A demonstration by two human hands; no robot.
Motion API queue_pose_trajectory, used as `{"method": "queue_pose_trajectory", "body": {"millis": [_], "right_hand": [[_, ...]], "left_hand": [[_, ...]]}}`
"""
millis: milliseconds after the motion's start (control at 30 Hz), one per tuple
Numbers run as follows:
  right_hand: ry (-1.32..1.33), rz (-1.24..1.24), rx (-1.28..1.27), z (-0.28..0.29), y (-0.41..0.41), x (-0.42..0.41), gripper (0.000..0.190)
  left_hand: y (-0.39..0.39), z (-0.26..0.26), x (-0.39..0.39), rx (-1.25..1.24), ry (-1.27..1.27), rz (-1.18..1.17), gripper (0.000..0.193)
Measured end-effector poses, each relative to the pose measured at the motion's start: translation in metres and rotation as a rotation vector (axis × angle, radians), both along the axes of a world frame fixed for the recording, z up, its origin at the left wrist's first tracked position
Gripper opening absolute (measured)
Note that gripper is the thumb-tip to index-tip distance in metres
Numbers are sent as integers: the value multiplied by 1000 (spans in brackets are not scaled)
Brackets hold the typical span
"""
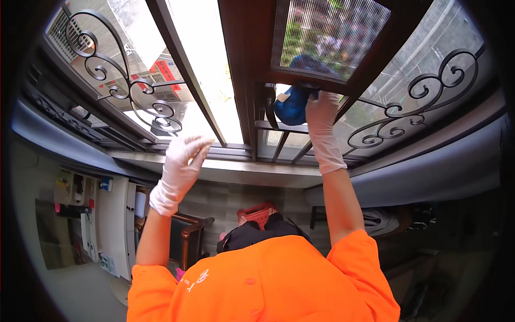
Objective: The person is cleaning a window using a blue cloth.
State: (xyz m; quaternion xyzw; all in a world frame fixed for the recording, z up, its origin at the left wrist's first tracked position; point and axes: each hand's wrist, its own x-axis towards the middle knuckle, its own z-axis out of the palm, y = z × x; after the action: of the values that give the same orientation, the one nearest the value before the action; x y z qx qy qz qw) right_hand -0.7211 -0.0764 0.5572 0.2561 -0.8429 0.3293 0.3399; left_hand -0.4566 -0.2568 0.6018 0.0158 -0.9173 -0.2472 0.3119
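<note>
My right hand, in a thin white glove, reaches up to the dark window frame. Its curled fingers grip the edge of a rounded, shiny blue bundle; whether this is cloth or plastic is unclear. The bundle sits just below a framed mesh screen, and more blue shows through the mesh. A dark window handle stands to its left. My left hand, gloved too, is raised before the left window panes with thumb and fingertips close together. A tiny yellowish spot shows at those fingertips, too small to identify.
Black scrolled ironwork spans the left window, and similar scrolls span the right. A pale sill runs below. Under my feet is a red plastic stool. A wooden armchair stands left, near white cabinets. A grey curtain hangs right.
</note>
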Motion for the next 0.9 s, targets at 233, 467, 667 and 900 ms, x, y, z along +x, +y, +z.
{"method": "queue_pose_trajectory", "body": {"millis": [233,467,667,900], "right_hand": [[-31,215,623,-67,-3,7,24],[6,362,500,-64,-4,30,24],[-53,170,709,-47,29,33,28],[-324,193,143,-76,43,87,47]], "left_hand": [[27,-24,12,275,-129,49,17],[40,-41,-20,696,-252,-48,17],[44,-38,-37,818,-331,-81,21],[25,-110,77,1223,-386,340,21]]}}
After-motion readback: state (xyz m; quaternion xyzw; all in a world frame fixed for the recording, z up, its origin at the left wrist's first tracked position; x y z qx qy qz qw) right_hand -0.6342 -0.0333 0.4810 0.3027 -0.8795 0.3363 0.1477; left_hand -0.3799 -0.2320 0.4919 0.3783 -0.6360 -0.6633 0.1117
